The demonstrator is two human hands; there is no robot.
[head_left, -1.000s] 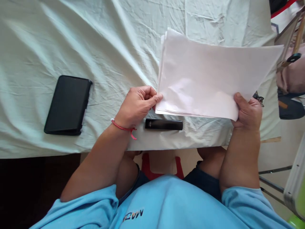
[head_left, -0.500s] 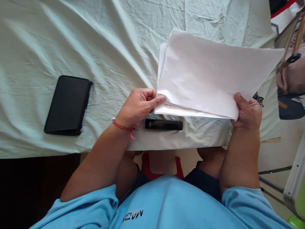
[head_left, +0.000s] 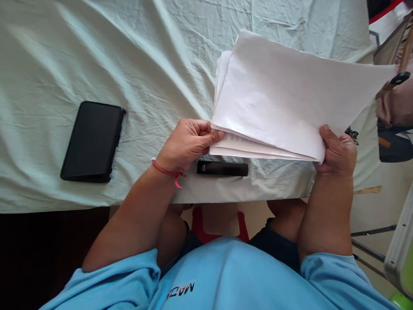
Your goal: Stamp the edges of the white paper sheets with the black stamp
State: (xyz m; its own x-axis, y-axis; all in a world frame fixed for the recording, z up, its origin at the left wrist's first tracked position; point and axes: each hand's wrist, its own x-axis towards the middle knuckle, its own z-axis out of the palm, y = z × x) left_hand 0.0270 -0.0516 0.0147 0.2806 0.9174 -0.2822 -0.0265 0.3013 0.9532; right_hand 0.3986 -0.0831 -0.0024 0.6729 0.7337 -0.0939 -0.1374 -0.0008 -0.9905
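Observation:
A stack of white paper sheets (head_left: 290, 94) is held tilted above the cloth-covered table. My left hand (head_left: 190, 142), with a red cord at its wrist, pinches the near left corner of the sheets between thumb and fingers. At the near right corner, my right hand (head_left: 337, 150) grips the stack, thumb on top and fingers underneath. The upper sheets are lifted apart from the lower ones at the near edge, where lines of print show. A small black stapler-like oblong (head_left: 222, 168) lies just below the papers, touched by neither hand.
A black tablet or phone in a case (head_left: 93, 141) lies on the pale green tablecloth (head_left: 155, 64) at the left. Dark metal clip-like pieces (head_left: 352, 135) show beside my right hand. Right of the table stand a metal frame (head_left: 398, 241) and folded cloth items (head_left: 395, 107).
The upper sheets have risen and moved slightly away, and the gap at the near edge has widened, baring more print. Both hands keep hold, the right one shifting slightly right.

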